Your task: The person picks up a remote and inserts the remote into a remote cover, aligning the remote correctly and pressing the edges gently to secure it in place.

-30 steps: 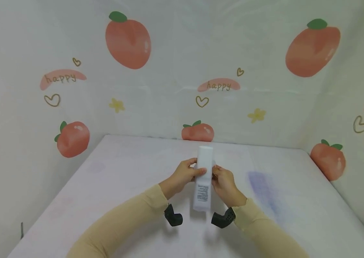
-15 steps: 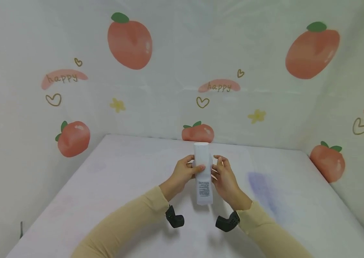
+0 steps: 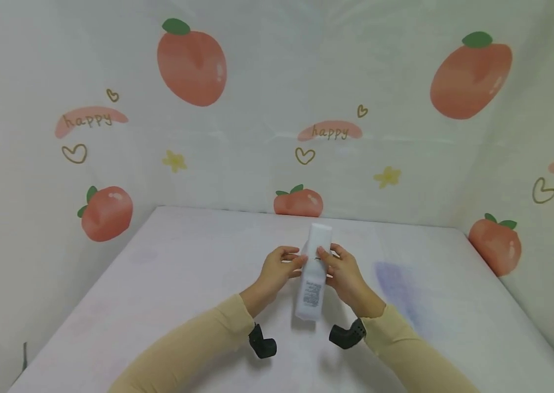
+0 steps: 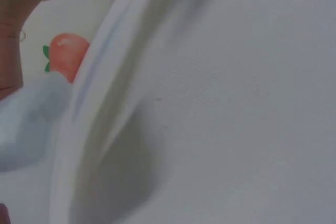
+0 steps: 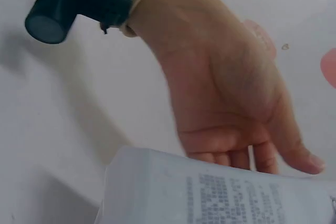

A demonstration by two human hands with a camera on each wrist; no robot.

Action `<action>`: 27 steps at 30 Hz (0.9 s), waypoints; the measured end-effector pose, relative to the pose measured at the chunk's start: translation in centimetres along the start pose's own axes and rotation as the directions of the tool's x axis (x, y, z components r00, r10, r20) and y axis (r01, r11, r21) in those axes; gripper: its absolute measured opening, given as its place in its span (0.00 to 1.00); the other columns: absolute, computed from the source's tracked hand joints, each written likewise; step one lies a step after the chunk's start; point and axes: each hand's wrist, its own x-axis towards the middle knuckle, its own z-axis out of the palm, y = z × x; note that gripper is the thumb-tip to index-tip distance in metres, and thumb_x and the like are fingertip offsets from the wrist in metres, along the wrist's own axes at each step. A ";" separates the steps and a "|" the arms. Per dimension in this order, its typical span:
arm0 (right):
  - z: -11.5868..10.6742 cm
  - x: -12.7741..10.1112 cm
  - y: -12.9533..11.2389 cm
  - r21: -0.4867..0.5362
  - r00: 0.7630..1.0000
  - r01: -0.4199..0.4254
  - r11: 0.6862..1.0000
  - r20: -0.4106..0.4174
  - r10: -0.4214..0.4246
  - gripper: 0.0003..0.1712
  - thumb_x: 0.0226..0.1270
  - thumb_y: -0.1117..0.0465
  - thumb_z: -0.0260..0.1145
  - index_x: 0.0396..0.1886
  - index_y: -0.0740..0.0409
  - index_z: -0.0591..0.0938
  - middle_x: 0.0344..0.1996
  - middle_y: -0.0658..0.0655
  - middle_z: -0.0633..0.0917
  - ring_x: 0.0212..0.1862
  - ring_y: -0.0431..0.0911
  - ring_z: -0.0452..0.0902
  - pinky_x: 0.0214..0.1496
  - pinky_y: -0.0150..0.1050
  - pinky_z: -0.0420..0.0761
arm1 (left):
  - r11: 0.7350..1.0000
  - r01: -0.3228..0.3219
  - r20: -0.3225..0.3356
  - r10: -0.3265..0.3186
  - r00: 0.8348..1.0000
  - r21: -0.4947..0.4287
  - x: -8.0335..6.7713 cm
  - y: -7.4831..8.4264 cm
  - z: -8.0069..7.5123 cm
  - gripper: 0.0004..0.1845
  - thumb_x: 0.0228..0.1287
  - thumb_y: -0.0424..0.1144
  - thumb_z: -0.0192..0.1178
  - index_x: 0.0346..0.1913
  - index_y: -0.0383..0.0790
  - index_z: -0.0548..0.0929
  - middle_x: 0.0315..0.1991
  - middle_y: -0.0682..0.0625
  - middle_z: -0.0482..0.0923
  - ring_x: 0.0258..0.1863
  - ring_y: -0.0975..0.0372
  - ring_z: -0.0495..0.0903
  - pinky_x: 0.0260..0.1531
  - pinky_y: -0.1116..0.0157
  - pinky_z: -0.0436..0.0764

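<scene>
Pale tabletop (image 3: 208,245), smooth oblong container (image 3: 312,292)

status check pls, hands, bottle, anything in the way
Left hand and right hand holding white bottle between them; printed text facing head camera; nothing seen in the way.

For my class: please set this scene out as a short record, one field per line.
Object: white container
Tilt: top leaning right in the head view
Print: dark text block on lower part, unreadable
Left hand: at the container's left side; whether it grips is unclear
Right hand: thumb on the front, fingers at the right side
Sleeves: beige
Wrists: black device by each
Surface: white table; contact with container unclear
Backdrop: pale cloth with red fruit, hearts, "happy"
</scene>
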 end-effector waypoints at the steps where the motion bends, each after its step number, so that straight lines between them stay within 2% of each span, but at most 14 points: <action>1: -0.1 0.1 -0.1 -0.008 1.000 0.003 1.000 -0.003 -0.003 0.27 0.74 0.54 0.58 0.64 0.65 0.64 0.44 0.53 0.78 0.39 0.40 0.80 0.41 0.37 0.80 | 1.000 0.010 -0.002 -0.010 1.000 -0.018 -0.1 -0.2 0.0 0.22 0.66 0.40 0.63 0.56 0.28 0.75 0.45 0.41 0.80 0.39 0.60 0.82 0.46 0.58 0.84; 5: -0.3 0.5 -0.3 -0.043 0.999 0.018 0.999 -0.030 -0.019 0.27 0.73 0.54 0.59 0.63 0.65 0.65 0.44 0.53 0.78 0.39 0.40 0.80 0.40 0.36 0.80 | 0.990 0.043 -0.001 -0.044 0.999 -0.135 -0.2 -0.5 0.5 0.13 0.66 0.39 0.62 0.44 0.30 0.81 0.37 0.50 0.82 0.35 0.65 0.82 0.46 0.61 0.83; 8: -0.3 0.7 -0.3 -0.061 0.999 0.017 0.998 -0.037 -0.020 0.28 0.73 0.54 0.59 0.65 0.65 0.65 0.45 0.55 0.78 0.39 0.41 0.79 0.41 0.36 0.80 | 0.967 0.058 -0.044 -0.071 0.997 -0.249 -0.1 -0.4 1.1 0.06 0.64 0.36 0.64 0.35 0.35 0.81 0.32 0.54 0.79 0.34 0.66 0.80 0.44 0.65 0.83; 12: -0.2 0.6 -0.2 -0.078 0.999 0.010 0.997 -0.043 -0.014 0.28 0.74 0.53 0.57 0.66 0.64 0.65 0.46 0.56 0.79 0.39 0.41 0.79 0.41 0.37 0.80 | 0.935 0.069 -0.115 -0.115 0.987 -0.347 -0.3 -0.1 1.9 0.07 0.63 0.31 0.63 0.27 0.40 0.78 0.30 0.54 0.76 0.34 0.66 0.78 0.42 0.68 0.80; 14: -0.2 0.5 -0.1 -0.095 0.999 0.017 0.995 -0.045 -0.021 0.27 0.75 0.54 0.57 0.65 0.64 0.65 0.45 0.56 0.79 0.38 0.41 0.79 0.41 0.37 0.81 | 0.926 0.075 -0.144 -0.137 0.980 -0.371 -0.4 0.0 2.3 0.08 0.63 0.30 0.63 0.27 0.40 0.78 0.29 0.54 0.76 0.33 0.66 0.77 0.41 0.69 0.79; 18: 0.0 0.4 -0.1 -0.144 0.998 0.046 0.989 -0.041 -0.053 0.26 0.74 0.56 0.57 0.64 0.66 0.66 0.42 0.57 0.81 0.37 0.41 0.80 0.41 0.39 0.82 | 0.922 0.101 -0.188 -0.182 0.965 -0.373 -0.3 0.4 2.5 0.06 0.63 0.32 0.63 0.29 0.38 0.79 0.30 0.54 0.76 0.32 0.64 0.75 0.41 0.69 0.77; 27: 0.3 0.2 -0.3 -0.231 0.996 0.084 0.969 0.017 -0.083 0.25 0.74 0.57 0.57 0.63 0.65 0.65 0.44 0.62 0.80 0.38 0.44 0.81 0.44 0.46 0.84 | 0.908 0.150 -0.190 -0.239 0.952 -0.391 0.8 1.5 2.3 0.05 0.65 0.31 0.60 0.32 0.33 0.79 0.33 0.51 0.76 0.32 0.62 0.73 0.44 0.67 0.75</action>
